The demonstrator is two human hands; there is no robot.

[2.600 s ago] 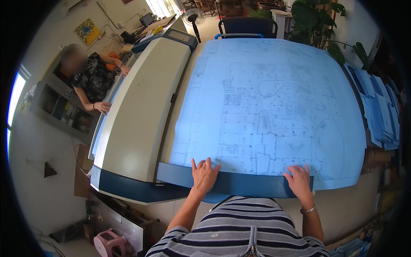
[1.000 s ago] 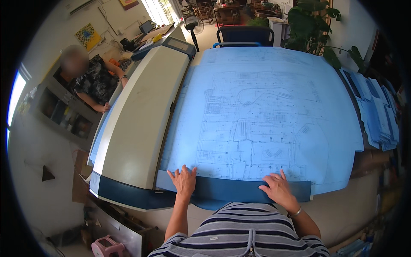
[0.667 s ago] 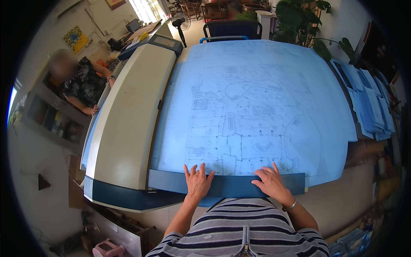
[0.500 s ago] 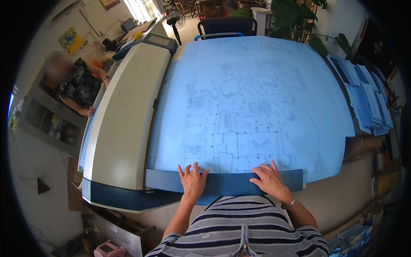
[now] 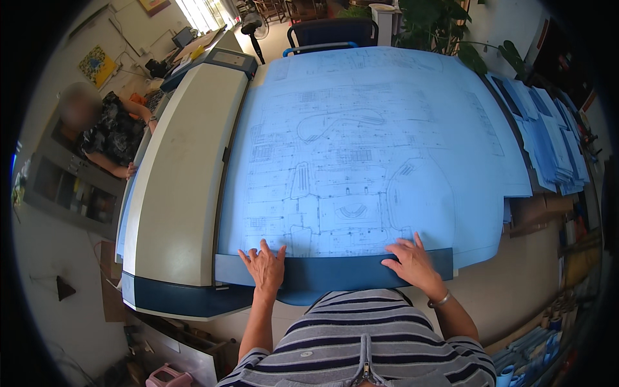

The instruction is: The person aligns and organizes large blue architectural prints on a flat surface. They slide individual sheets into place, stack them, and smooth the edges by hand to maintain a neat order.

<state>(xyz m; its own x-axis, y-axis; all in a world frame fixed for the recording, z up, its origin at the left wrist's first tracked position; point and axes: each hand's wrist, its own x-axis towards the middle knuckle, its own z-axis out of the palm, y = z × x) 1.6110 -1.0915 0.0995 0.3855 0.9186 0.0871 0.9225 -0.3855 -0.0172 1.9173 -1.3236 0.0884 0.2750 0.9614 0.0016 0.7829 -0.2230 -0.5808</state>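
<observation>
A large bluish sheet with a printed plan drawing (image 5: 351, 155) lies flat on the feed table of a big beige and dark blue machine (image 5: 177, 161). Its left side runs along the slot under the beige cover. At the near edge, my left hand (image 5: 264, 267) rests on the table's dark blue front rail (image 5: 342, 271) close to the machine, fingers spread, fingertips touching the sheet's near margin. Farther right on the same rail is my right hand (image 5: 414, 263), fingers apart, tips on the sheet's near edge. Neither hand grips anything.
Stacks of folded blue sheets (image 5: 548, 132) stand at the right. A person (image 5: 116, 135) stands beyond the machine's left side, one hand on it. A dark chair (image 5: 334, 33), a fan (image 5: 253, 29) and a leafy plant (image 5: 432, 26) are behind the table.
The drawing has slid left toward the machine's slot. My left hand has shifted left and my right hand slightly right, so they are farther apart.
</observation>
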